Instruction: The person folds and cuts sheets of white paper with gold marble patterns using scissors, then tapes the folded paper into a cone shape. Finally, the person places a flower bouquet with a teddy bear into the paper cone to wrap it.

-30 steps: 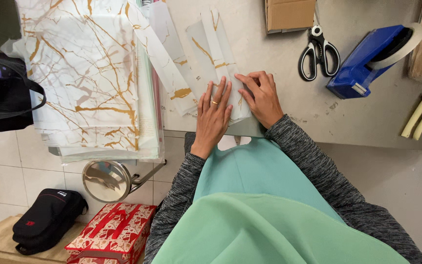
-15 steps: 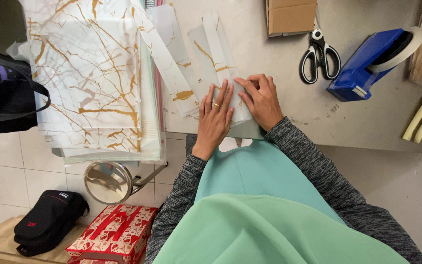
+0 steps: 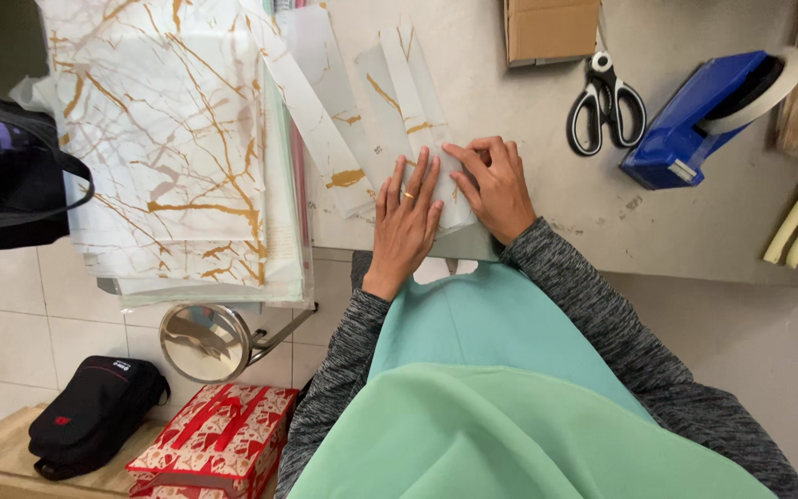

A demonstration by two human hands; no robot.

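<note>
At the bottom of the frame, a green garment and grey sleeves were seen from above. Just beyond them, at centre, a folded paper (image 3: 417,139), white with gold veins, was pressed flat on the table (image 3: 695,231), seemingly so that its crease would be held. The left hand (image 3: 405,222) was laid palm down on it, fingers straight and slightly apart, a ring on one. The right hand (image 3: 496,185) was set beside it, fingers bent, tips pushed onto the paper's edge; nothing was gripped by either. At upper left, a stack (image 3: 168,139) of matching sheets was kept within reach. Farther off, at upper right, scissors (image 3: 605,102) and a blue tape dispenser (image 3: 704,115) were laid.
</note>
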